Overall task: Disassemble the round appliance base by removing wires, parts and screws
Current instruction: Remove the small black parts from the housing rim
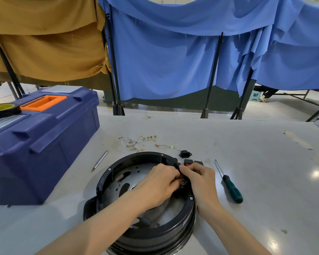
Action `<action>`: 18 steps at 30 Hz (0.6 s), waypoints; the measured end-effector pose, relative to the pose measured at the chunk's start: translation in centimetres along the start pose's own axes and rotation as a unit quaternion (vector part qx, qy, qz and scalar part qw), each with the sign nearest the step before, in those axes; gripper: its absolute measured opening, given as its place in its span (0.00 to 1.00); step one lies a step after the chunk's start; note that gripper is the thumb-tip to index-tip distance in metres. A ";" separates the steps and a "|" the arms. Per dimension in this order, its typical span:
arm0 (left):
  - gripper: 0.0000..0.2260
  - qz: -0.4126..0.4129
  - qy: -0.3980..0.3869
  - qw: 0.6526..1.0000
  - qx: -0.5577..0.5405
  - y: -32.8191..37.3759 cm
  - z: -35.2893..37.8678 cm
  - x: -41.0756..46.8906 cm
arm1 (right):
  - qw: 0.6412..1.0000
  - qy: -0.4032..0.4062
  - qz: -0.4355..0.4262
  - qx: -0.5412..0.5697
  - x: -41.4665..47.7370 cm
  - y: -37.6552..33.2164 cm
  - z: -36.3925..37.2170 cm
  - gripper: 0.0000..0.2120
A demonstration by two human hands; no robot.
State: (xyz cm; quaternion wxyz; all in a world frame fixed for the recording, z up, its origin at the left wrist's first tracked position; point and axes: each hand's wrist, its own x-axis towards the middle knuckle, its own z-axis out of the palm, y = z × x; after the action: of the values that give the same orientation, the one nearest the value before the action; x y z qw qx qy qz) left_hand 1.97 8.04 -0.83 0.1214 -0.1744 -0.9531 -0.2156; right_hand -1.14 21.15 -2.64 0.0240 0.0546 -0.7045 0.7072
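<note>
The round black appliance base (110, 176) lies open side up on the grey table, its metal plate (131, 178) showing inside. Both hands meet at its right inner rim. My left hand (155, 184) reaches across the plate with curled fingers on a small black part with brass terminals (182, 183). From outside the rim, my right hand (199, 178) pinches the same part. Their fingers hide most of it. Removed wires with brass terminals (136, 142) lie beyond the base, beside a black socket part (185, 154) and two red-and-black switches (189, 161).
A green-handled screwdriver (231, 188) lies right of the base. A silver pen-like tool (100, 160) lies to its left. A large blue toolbox (44, 140) with an orange handle and a tape roll (2, 109) fills the left. Blue and tan cloths hang behind.
</note>
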 end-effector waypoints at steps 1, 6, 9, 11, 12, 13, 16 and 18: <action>0.10 -0.002 0.003 1.000 -0.002 -0.1 0.0 0.0 | 1.000 0.000 0.001 0.000 0.0 0.0 0.0 0.12; 0.10 -0.004 0.003 1.000 -0.006 0.1 -0.1 0.0 | 1.000 0.002 0.008 0.010 0.2 0.2 0.1 0.12; 0.10 -0.003 0.005 1.000 -0.007 0.2 -0.1 0.0 | 1.000 0.002 0.007 0.010 0.3 0.4 0.0 0.11; 0.10 -0.006 0.006 1.000 -0.008 0.2 -0.2 0.0 | 1.000 0.003 0.007 0.009 0.3 0.4 0.0 0.11; 0.10 -0.009 0.008 1.000 -0.010 0.1 -0.2 0.1 | 1.000 0.003 0.007 0.007 0.3 0.3 0.1 0.12; 0.10 -0.011 0.008 1.000 -0.013 0.1 -0.3 0.1 | 1.000 0.003 0.008 0.007 0.3 0.3 0.1 0.12; 0.10 -0.010 0.008 1.000 -0.013 0.4 -0.2 0.1 | 1.000 0.001 0.009 0.010 0.3 0.3 0.1 0.12; 0.11 -0.010 0.008 1.000 -0.014 0.4 -0.1 0.1 | 1.000 0.001 0.010 0.012 0.3 0.3 0.0 0.12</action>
State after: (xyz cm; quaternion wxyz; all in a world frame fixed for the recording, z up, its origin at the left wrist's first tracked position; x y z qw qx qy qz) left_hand 2.06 8.33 -0.54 0.1239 -0.1645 -0.9507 -0.2317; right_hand -1.47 21.10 -2.93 0.0172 0.0467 -0.6961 0.7162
